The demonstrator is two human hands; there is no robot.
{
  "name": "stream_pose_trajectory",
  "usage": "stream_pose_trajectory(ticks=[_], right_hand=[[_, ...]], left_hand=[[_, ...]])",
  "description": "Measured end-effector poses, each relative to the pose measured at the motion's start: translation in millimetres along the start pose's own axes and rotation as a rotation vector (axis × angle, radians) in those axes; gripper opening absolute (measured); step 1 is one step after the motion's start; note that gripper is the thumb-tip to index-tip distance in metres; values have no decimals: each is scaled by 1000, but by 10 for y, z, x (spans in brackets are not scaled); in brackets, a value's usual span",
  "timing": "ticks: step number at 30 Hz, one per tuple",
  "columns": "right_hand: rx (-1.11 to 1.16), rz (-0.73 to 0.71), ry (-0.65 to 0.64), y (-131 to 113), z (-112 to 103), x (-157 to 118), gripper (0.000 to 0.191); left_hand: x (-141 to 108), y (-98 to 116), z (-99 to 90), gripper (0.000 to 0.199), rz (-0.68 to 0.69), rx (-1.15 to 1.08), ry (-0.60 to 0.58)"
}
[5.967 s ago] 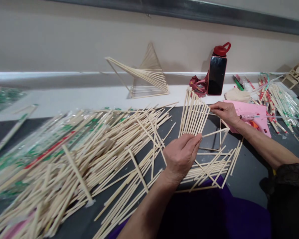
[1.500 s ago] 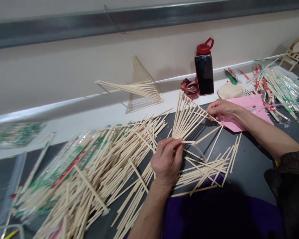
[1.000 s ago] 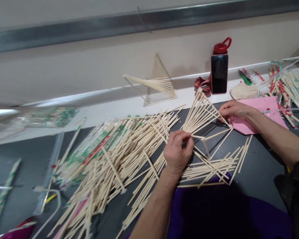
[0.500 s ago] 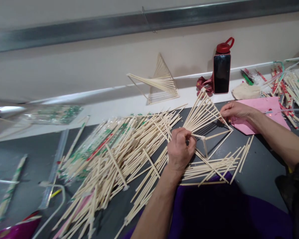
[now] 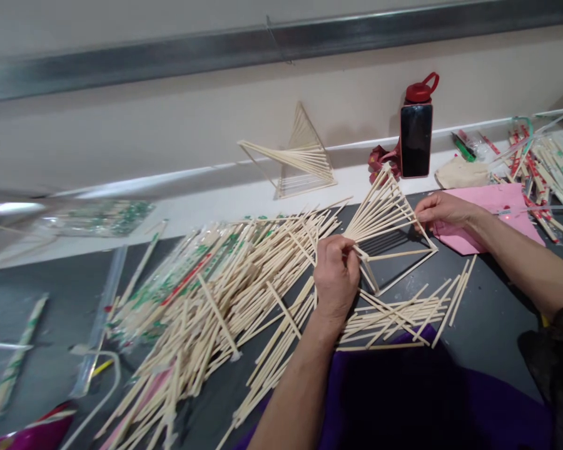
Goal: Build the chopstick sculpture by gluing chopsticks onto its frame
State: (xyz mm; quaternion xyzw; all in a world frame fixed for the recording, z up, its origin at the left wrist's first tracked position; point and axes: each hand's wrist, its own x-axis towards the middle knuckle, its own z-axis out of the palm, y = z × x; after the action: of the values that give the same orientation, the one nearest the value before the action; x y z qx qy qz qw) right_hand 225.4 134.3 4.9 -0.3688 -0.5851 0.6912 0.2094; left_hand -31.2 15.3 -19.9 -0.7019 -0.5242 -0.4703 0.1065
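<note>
A frame built of thin wooden chopsticks [image 5: 380, 220] stands tilted between my hands, its sticks fanning from a joint near my left hand up to the far peak. My left hand [image 5: 336, 275] is closed, its fingers pinching the frame's left corner. On the far right side, my right hand [image 5: 438, 212] pinches a slanting edge stick of the same frame. Loose chopsticks [image 5: 398, 319] lie in a crossed bunch just below it. To the left of my left hand spreads a large pile of chopsticks [image 5: 248, 281].
A finished-looking stick frame [image 5: 304, 156] leans by the wall. A phone [image 5: 415, 140] stands against a red-lidded bottle [image 5: 418, 92]. Pink paper [image 5: 492, 209] lies under my right forearm. Wrapped chopsticks [image 5: 551, 169] lie at far right, a clear packet [image 5: 103, 217] at left.
The frame's near left corner has shifted slightly left and tilted, along with my left hand. My right hand keeps its place on the edge stick.
</note>
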Motion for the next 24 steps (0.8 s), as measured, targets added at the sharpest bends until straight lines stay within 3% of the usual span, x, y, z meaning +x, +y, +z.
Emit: stream_pose_trajectory(ticks=[16, 24], right_hand=[[-35, -39, 39, 85, -33, 26, 27], [-35, -35, -39, 52, -74, -11, 28]], left_hand=[[39, -31, -4, 14, 83, 23, 15], [44, -32, -1, 17, 103, 30, 30]])
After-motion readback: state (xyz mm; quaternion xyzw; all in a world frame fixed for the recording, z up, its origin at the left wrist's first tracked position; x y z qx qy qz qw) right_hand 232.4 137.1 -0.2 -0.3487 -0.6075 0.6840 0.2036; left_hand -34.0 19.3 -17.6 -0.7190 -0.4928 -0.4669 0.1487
